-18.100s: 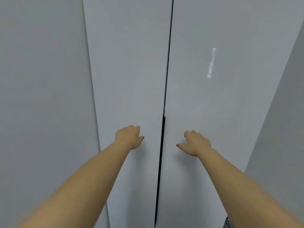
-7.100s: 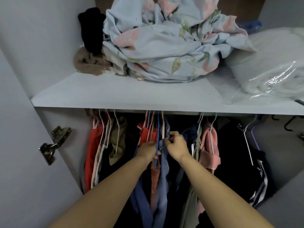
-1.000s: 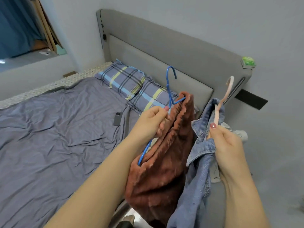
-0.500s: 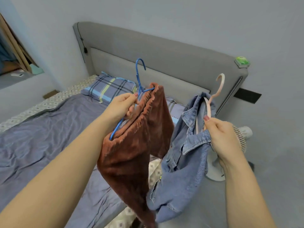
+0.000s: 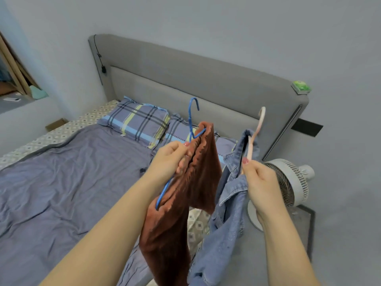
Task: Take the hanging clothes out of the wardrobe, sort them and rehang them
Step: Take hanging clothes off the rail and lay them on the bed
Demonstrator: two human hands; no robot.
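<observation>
left hand [image 5: 169, 159] grips blue hanger [image 5: 190, 120], brown pants [image 5: 185, 203] hang on it. right hand [image 5: 261, 182] grips pink hanger [image 5: 258, 125], jean jacket [image 5: 224, 234] hangs on it. both held up side by side over bed [image 5: 61, 182] edge. fan [image 5: 292, 182] at right. pillow [image 5: 136, 122] by headboard [image 5: 185, 79].

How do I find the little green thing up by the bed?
Start at the big grey padded headboard. Follow its flat top edge along to the corner nearest the round white fan. The small green-topped block sits right on that corner, and it is the only bright green thing among all the grey.
</observation>
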